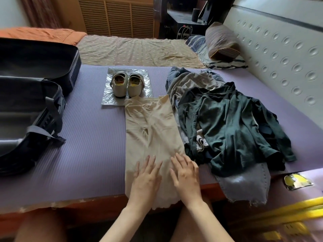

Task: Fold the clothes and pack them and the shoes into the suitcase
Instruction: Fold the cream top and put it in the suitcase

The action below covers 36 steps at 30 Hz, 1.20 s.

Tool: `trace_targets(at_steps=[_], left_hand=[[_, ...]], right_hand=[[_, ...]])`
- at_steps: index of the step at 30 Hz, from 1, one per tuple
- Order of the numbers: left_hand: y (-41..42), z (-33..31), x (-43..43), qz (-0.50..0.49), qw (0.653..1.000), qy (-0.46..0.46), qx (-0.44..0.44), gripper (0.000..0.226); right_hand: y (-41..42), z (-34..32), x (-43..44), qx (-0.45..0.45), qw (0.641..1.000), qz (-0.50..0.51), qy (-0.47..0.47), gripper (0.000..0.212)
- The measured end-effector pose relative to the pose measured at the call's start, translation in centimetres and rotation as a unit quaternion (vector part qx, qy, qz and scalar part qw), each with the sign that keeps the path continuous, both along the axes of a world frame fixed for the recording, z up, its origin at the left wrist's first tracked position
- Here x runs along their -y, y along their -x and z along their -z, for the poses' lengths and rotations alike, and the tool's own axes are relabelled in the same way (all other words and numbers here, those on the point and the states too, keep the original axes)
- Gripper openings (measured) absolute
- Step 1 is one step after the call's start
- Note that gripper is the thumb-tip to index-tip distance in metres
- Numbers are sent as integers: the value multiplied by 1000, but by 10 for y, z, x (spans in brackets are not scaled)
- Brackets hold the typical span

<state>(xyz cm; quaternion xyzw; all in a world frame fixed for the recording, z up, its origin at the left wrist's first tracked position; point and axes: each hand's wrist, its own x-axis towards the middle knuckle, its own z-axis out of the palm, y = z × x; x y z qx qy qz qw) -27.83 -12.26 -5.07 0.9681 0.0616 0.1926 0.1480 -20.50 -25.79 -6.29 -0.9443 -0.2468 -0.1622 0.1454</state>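
The long beige thin-knit garment (148,123) lies flat on the purple ribbed mat (92,137), running 12 to 6. Your left hand (146,179) and right hand (187,177) press its 6 o'clock end, fingers (150,161) straight, gripping nothing. Likely light, limp, slippery: pinch the hem corners. The open dark suitcase (26,95) sits at 9.

This is a bedroom in a home. A wide bed with a wrinkled beige patterned sheet (132,49) fills the middle, and a purple ribbed foam mat (90,137) covers its near part. On the right stands a white padded headboard with round dimples (279,55). A brown striped pillow (221,41) lies beside it on a blue striped pillow (199,46). At the far left lies an orange quilt (40,34). Behind the bed are a wooden louvred panel (117,16) and a dark desk (183,21) with a black speaker (195,14).
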Motion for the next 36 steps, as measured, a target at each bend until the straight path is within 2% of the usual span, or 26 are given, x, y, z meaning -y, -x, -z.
trace_targets(at_steps=[2, 5, 7, 9, 12, 14, 17, 20, 23, 29, 33, 36], left_hand=[[-8, 5, -10, 12, 996, -46, -78, 48], [-15, -3, -20, 7, 991, -24, -135, 48], [-21, -9, -24, -10, 990, 67, -127, 45], [-31, -12, -33, -30, 983, 159, -84, 35], [-53, -25, -51, -45, 969, 241, -36, 32], [-77, -35, -69, -81, 949, 303, -38, 31], [-120, -45, -96, -123, 924, 360, -35, 31], [-162, -49, -115, -134, 906, 401, -22, 30], [-200, -51, -126, -150, 899, 410, -30, 29], [-249, -40, -134, -192, 914, 353, -61, 51], [-269, -35, -139, -213, 913, 343, -59, 39], [-277, -31, -143, -206, 902, 379, -5, 25]], right_hand=[[-3, 4, 1, -9, 999, 1, 54, 46], [-4, -2, 0, -22, 999, 4, 43, 44], [-6, -8, -4, -26, 999, -2, 27, 43], [-11, -15, -9, -29, 999, -14, -3, 41], [-34, -29, -20, -37, 996, -27, -78, 38], [-58, -41, -30, -51, 994, -23, -94, 36], [-101, -58, -49, -95, 992, -15, -78, 29], [-148, -67, -69, -142, 987, 10, -69, 33], [-187, -69, -88, -165, 983, 43, -61, 34], [-234, -59, -113, -219, 972, 75, -28, 39], [-245, -48, -120, -221, 971, 84, -46, 37], [-247, -43, -122, -147, 980, 82, -110, 33]])
